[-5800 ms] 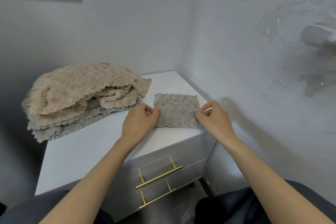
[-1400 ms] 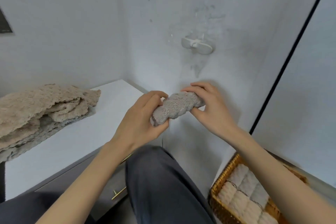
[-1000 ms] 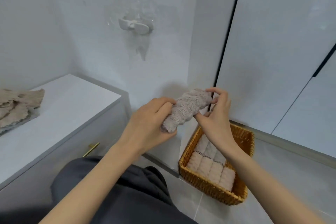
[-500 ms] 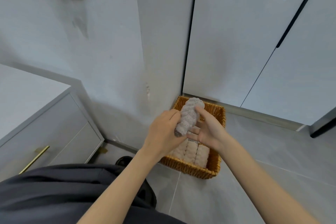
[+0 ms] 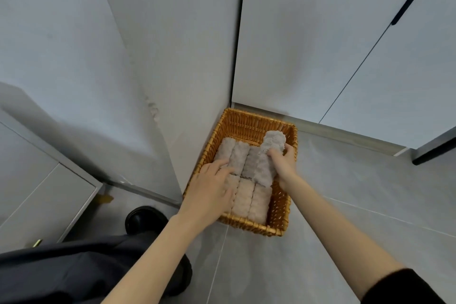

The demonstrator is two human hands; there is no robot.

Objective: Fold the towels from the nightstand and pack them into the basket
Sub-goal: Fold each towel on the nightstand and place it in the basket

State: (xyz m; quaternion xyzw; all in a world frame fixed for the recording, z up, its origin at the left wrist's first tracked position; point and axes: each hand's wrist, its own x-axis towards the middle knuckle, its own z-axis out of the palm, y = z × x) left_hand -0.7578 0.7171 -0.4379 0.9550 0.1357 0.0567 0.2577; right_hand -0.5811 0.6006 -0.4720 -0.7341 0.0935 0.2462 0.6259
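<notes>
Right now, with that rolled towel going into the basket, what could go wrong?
1. The grey towel in the right-hand grip looks tilted, its far end above the packed rolls. Let go like that, it may loosen or unroll.
2. The gap beside the basket wall looks narrow. Pushing the towel down could rumple its neighbours, though the left-hand grip presses on them.

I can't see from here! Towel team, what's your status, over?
Right hand grips grey towel roll at basket right wall. Left hand presses packed rolls. Nothing blocking.
</notes>
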